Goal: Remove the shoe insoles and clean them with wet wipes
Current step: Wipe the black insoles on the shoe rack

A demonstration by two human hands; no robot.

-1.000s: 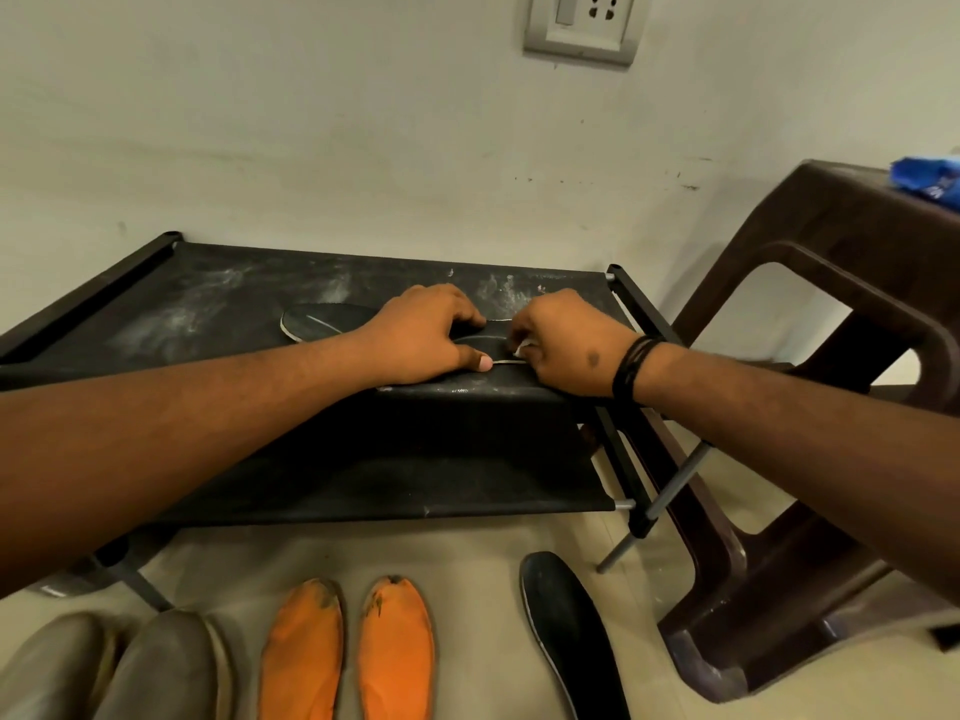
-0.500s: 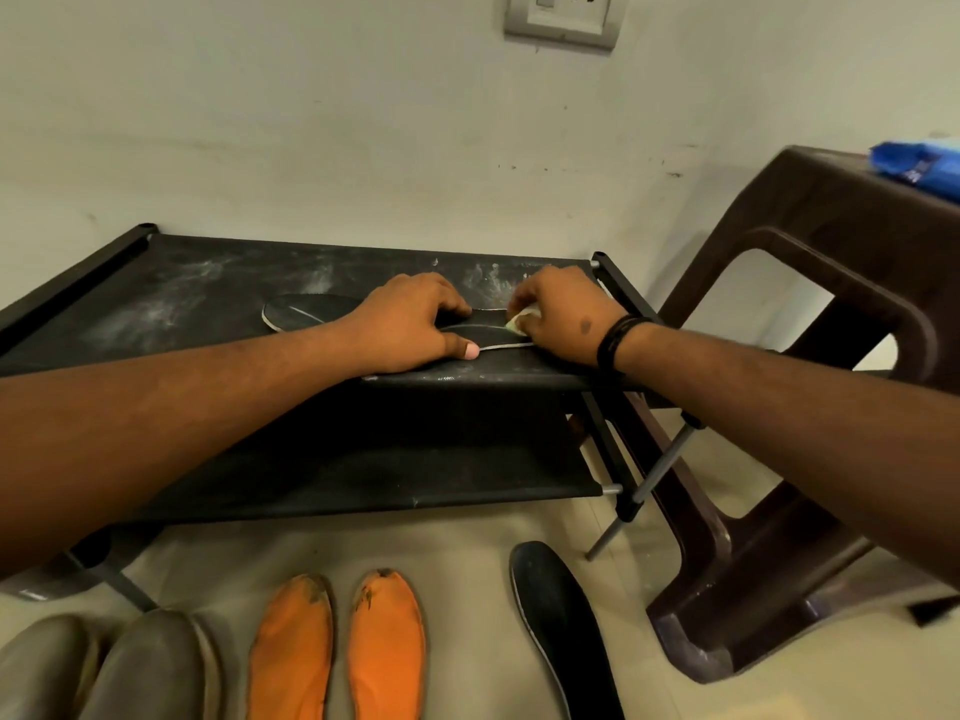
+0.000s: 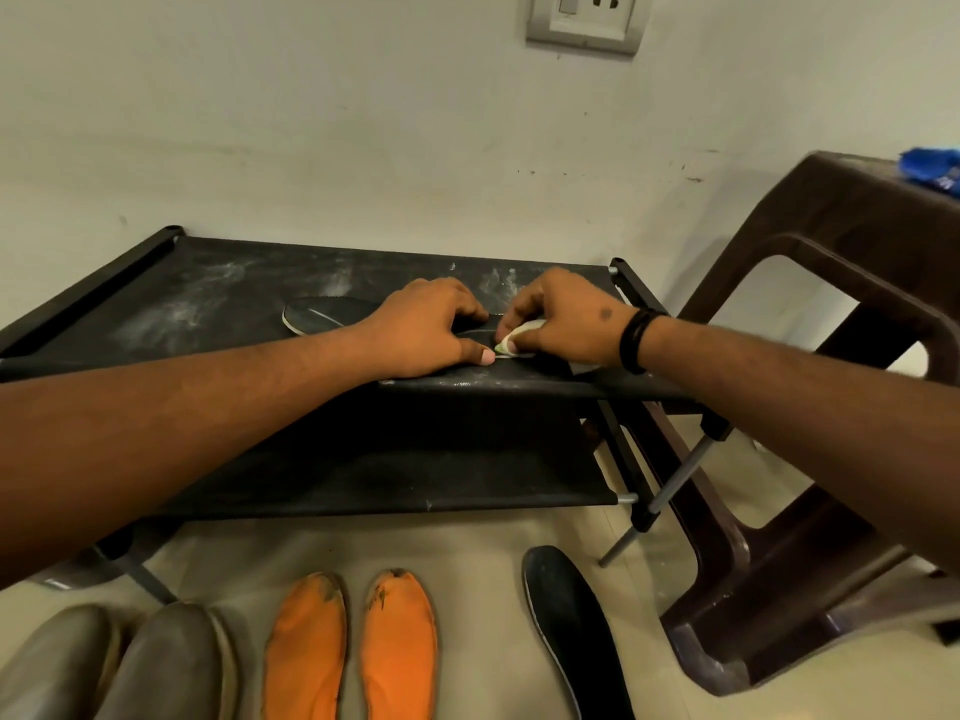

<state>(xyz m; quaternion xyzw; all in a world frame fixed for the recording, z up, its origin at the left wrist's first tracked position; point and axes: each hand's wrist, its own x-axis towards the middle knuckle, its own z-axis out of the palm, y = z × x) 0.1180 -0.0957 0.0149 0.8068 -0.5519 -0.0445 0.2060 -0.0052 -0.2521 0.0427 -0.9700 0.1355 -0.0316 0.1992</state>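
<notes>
Hands are cleaning a dark insole (image 3: pixel 322 318) on top of the black rack (image 3: pixel 208 283).
The left hand (image 3: pixel 431 330) is pressing down on the insole with bent fingers. Just beside it, the right hand (image 3: pixel 563 319) is pinching a folded wet wipe (image 3: pixel 511 344) against the insole. Below the hands, two grey insoles (image 3: pixel 119 662), two orange insoles (image 3: pixel 353 646) and another black insole (image 3: pixel 571 631) are lying on the floor.

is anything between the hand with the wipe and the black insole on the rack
Nothing visible: the right hand pinches the white wet wipe directly against the black insole on the black fabric rack, while the left hand presses it down.
</notes>
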